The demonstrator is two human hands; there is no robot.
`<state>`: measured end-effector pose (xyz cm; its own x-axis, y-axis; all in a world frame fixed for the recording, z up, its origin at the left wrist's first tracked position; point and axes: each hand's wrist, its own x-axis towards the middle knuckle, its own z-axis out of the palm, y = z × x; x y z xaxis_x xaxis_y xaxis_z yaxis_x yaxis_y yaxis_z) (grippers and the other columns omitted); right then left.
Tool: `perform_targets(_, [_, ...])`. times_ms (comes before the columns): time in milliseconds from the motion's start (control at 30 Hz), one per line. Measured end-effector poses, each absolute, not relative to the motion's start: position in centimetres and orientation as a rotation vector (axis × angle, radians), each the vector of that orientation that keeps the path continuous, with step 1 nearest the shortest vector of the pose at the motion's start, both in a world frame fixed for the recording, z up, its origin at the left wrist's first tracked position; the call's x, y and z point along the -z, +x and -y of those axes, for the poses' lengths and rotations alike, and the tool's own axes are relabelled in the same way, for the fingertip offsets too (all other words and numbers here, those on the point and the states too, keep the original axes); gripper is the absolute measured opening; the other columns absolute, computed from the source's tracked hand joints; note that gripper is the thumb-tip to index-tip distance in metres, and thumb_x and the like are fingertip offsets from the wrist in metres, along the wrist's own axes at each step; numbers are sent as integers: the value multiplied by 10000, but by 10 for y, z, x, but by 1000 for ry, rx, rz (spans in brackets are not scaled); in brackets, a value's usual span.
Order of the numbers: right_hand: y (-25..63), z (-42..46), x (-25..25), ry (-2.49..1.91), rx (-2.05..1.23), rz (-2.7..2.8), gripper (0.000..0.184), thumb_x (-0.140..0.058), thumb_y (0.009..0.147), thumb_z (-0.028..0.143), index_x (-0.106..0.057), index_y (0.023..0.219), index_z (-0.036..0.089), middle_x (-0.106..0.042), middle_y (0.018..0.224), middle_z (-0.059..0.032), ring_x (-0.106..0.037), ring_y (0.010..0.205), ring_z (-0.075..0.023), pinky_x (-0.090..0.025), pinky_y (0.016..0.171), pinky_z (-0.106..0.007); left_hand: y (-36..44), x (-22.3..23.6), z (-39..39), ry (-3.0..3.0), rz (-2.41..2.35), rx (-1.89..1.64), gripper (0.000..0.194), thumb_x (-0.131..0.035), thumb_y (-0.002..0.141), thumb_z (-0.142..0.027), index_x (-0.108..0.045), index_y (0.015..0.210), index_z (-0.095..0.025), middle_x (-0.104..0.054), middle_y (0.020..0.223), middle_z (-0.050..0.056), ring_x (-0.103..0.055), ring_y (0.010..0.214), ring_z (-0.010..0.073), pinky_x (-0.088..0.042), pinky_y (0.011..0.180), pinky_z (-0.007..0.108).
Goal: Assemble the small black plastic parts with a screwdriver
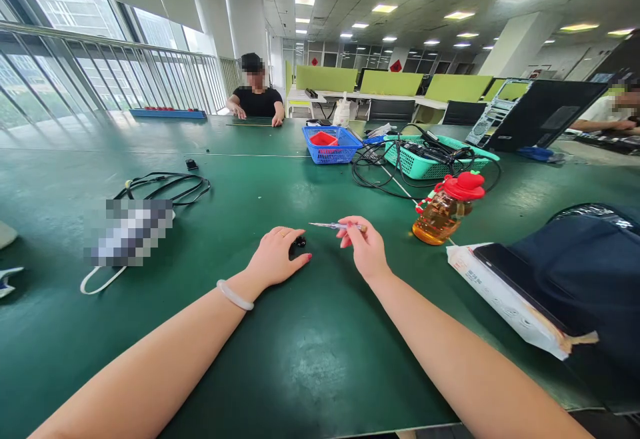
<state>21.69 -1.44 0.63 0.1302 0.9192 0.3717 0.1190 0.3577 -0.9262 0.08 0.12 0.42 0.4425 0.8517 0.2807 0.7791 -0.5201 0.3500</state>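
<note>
My left hand [276,257] rests on the green table [280,359], fingers curled over a small black object [299,242] that it pins against the surface. My right hand [364,247] is closed in a pinch on a slim screwdriver [331,226] with a clear handle, its metal tip pointing left above the black object. A white bangle [235,296] circles my left wrist.
A bottle of amber liquid with a red lid [449,209] lies right of my hands. A phone on a white packet [505,285] and a dark bag [585,259] are at right. Blue basket [331,145], teal basket [430,157], cables [165,187] and a person in black [256,95] are farther off.
</note>
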Motion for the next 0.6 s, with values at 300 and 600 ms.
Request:
perform_targets(300, [222,10,-4,-1095,-718,1222,350,-500,884,511,-626,930,188,-604,694,-3,-531,520,-116,-476,530,-266,4,-6,4,2542,-1351,-600,213,-567,882,-292,-642,1075,-243,-679,1113,49,-578,1077,249,-470,969,427])
perform_targets(600, [219,13,-4,-1132,-684,1353,332,-486,896,486,-630,952,192,-619,727,-14,-551,544,-128,-458,537,-267,5,-7,9,2563,-1394,-525,281,-469,943,-273,-644,1162,-259,-657,1152,49,-568,1070,235,-468,985,409])
